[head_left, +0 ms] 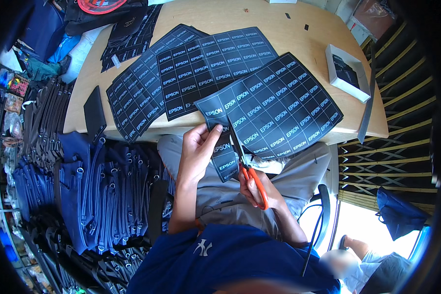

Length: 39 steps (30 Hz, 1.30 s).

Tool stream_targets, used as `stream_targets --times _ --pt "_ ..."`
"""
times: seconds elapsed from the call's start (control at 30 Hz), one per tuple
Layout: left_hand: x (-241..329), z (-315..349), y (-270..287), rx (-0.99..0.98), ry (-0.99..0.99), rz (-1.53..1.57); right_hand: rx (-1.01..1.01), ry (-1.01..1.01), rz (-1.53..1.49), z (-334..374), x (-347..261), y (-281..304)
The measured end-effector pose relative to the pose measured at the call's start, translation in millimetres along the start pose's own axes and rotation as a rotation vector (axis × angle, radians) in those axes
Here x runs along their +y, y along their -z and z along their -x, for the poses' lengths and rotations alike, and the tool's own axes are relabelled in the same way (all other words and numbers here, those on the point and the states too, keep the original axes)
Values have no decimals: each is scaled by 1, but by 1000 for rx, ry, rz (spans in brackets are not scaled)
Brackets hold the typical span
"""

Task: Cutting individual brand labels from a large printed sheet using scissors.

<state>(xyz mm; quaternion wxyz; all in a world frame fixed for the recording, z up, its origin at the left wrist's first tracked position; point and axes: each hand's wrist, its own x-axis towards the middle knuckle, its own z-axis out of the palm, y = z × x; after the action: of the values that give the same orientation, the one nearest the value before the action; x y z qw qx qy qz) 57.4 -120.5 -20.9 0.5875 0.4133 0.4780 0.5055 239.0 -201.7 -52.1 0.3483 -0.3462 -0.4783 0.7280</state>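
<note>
Nearest my camera, at the bottom of the frame, is the wearer's blue shirt (pixel 240 257). At centre I see the left hand (pixel 195 149) pinching the edge strip of a black printed sheet (pixel 286 105), thumb on top; the right hand (pixel 259 190) is wrapped around the orange handles of scissors (pixel 257 183), their blades at the slit beside that strip. The sheet spreads right of centre, partly over the table (pixel 323 44) edge. I'd judge it light, thin and bendy, perhaps a little slick, prone to sagging; I'd hold it by the strip, close to the slit. Upper right, an open white box (pixel 353 94) contains flat black pieces (pixel 345 73). A red basket (pixel 19 84) sits far left; its contents I can't identify.
</note>
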Motion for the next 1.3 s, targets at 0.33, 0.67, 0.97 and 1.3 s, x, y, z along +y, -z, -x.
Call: stream_targets --times 0.33,0.67,0.97,1.3 --pt "0 -1 1 -10 18 46 -1 33 9 -1 5 4" --pt "-1 -1 2 0 45 70 20 9 4 -2 0 3" --pt "17 6 -9 50 25 -44 14 -52 14 -2 -2 3" --pt "14 0 -15 226 -285 -248 -21 -37 90 -1 -7 2"
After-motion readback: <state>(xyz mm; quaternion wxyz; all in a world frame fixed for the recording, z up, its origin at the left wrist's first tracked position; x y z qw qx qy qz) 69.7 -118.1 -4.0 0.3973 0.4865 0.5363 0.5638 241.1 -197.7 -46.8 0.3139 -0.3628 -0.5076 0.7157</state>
